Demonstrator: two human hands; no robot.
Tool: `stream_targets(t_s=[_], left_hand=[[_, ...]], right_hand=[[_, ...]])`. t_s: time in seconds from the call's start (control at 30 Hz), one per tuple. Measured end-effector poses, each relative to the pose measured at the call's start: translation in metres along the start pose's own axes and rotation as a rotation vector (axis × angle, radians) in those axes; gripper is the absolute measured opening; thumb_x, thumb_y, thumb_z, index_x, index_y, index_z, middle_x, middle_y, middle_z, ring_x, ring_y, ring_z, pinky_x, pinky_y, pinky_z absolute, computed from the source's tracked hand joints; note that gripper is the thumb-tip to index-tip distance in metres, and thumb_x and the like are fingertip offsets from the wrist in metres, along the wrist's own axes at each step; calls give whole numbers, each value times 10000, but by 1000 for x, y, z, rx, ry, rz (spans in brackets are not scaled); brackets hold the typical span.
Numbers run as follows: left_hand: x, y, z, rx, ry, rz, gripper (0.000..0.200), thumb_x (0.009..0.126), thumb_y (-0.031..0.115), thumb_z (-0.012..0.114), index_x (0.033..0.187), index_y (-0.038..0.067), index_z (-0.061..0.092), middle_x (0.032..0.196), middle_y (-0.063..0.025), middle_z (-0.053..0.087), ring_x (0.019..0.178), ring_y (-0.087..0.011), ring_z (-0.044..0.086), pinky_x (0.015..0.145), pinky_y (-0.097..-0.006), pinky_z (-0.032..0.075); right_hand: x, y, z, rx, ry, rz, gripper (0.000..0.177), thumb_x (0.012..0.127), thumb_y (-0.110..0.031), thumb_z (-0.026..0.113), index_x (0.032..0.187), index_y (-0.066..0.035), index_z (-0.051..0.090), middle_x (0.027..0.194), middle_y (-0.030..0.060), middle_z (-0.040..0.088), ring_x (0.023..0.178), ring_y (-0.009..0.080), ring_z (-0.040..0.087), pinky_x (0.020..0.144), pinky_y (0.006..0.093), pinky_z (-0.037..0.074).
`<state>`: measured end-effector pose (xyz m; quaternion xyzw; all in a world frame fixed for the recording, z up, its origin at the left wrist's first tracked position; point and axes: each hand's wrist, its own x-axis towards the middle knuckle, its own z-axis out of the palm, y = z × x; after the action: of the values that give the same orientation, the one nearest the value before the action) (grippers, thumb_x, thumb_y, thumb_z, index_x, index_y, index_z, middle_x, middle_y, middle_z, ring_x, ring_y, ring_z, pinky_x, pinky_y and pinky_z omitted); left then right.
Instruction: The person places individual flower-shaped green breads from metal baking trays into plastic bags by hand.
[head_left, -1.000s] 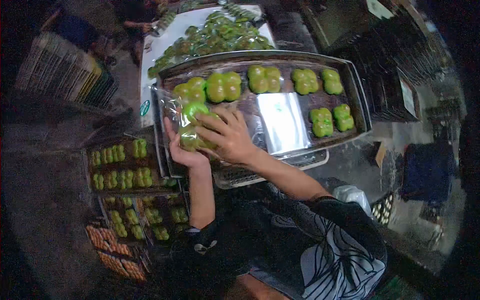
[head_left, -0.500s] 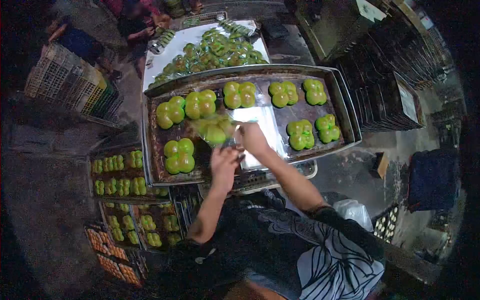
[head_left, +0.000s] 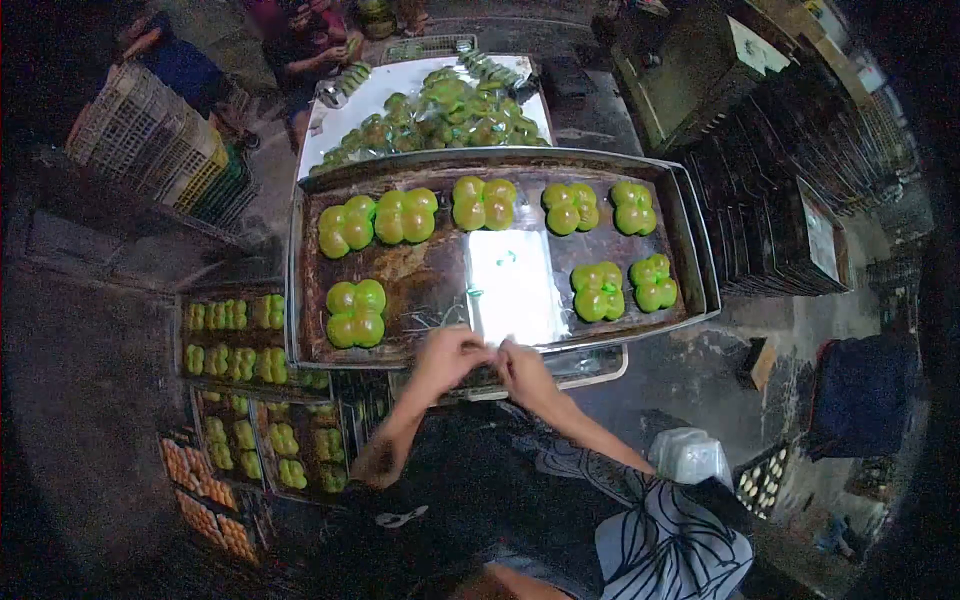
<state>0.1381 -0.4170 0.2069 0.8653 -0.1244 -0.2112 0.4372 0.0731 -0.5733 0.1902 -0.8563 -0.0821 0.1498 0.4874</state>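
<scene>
A bright stack of clear plastic bags (head_left: 512, 285) lies on a dark metal tray (head_left: 440, 262). At its near end, over the tray's front rim, my left hand (head_left: 450, 360) and my right hand (head_left: 525, 375) meet fingertip to fingertip. Both are closed in a pinch on what looks like the edge of a plastic bag, mostly hidden by the fingers. Around the stack sit several green four-lobed buns: one bun (head_left: 356, 312) left of my left hand, another bun (head_left: 598, 291) to the right, and a row along the back with a bun (head_left: 484, 203) behind the bags.
Beyond the tray, a white table (head_left: 375, 105) bears a heap of bagged green buns (head_left: 450, 110). More trays of green buns (head_left: 232, 365) stand low at the left. Crates (head_left: 150, 130) are stacked far left, dark trays (head_left: 770, 200) at right. Other people work at the back left.
A bagged green bun beside my hands has gone from the tray's middle. Both hands have drawn back toward me to the front rim and come together in a pinch.
</scene>
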Motion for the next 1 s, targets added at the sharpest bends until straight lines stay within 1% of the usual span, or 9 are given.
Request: stream_targets(t_s=[0.07, 0.2, 0.27, 0.4, 0.47, 0.57, 0.73, 0.83, 1.0], left_hand=[[10, 3, 17, -129, 112, 301, 111, 684, 63, 626, 790, 30, 627, 735, -88, 579, 676, -156, 560, 538, -277, 433], [2, 38, 27, -287, 331, 219, 133, 690, 119, 648, 741, -2, 627, 665, -68, 545, 629, -152, 525, 555, -285, 396], [7, 29, 31, -295, 159, 200, 198, 744, 140, 601, 906, 26, 612, 775, -52, 564, 748, -143, 538, 650, -285, 421], [33, -10, -2, -1691, 164, -136, 472, 827, 232, 447, 1262, 133, 294, 1072, -83, 492, 962, -238, 494, 834, -385, 405], [61, -102, -8, -2182, -417, 442, 485, 820, 225, 452, 1266, 130, 288, 1086, -94, 461, 976, -242, 479, 866, -422, 380], [55, -60, -67, -1674, 754, 24, 535, 808, 240, 461, 1287, 139, 245, 1117, -92, 401, 1034, -240, 429, 891, -449, 357], [39, -70, -115, -1724, 999, 101, 452, 809, 225, 467, 1213, 106, 303, 1091, -95, 427, 1087, -263, 405, 920, -537, 315], [45, -58, -124, -1773, 1150, 146, 562, 786, 232, 460, 1262, 98, 194, 1095, -117, 450, 1116, -310, 390, 914, -542, 314], [41, -15, -79, -1790, 669, 257, 553, 804, 217, 364, 1307, 151, 143, 1249, -171, 348, 1136, -320, 364, 919, -456, 347]], right_hand=[[13, 18, 8, -39, 497, 1, 218, 793, -123, 528, 972, 1, 522, 519, 150, 443, 455, 211, 474, 460, 322, 368], [46, 3, -54, 913, -36, 370, 473, 872, -259, 407, 1254, -3, 298, 797, 86, 606, 683, 206, 585, 599, 338, 466], [77, -29, -44, 1030, 441, 18, 548, 876, -389, 370, 1262, -10, 287, 973, 100, 573, 862, 189, 548, 742, 329, 440], [102, -20, 16, 1836, -74, -6, 515, 848, -347, 439, 1220, -15, 310, 1231, 137, 374, 972, 254, 520, 876, 348, 405], [117, -28, 12, 1388, -44, 283, 383, 849, -190, 443, 1194, -48, 355, 1084, 140, 504, 943, 280, 538, 830, 369, 434], [182, -11, -3, -836, 713, 291, 795, 721, -480, 560, 1258, 18, 249, 1277, 284, 256, 984, 455, 449, 834, 520, 347], [238, 22, -31, -612, 664, 310, 577, 696, -499, 540, 1083, -74, 487, 1103, 226, 448, 878, 385, 493, 720, 454, 419], [171, -50, 3, -458, 772, -455, 439, 599, -267, 615, 1008, -119, 554, 1052, 181, 482, 917, 374, 453, 777, 476, 361], [118, -104, -4, -432, 556, -654, 383, 556, -193, 679, 921, -116, 593, 1101, 78, 499, 938, 270, 465, 776, 390, 391]])
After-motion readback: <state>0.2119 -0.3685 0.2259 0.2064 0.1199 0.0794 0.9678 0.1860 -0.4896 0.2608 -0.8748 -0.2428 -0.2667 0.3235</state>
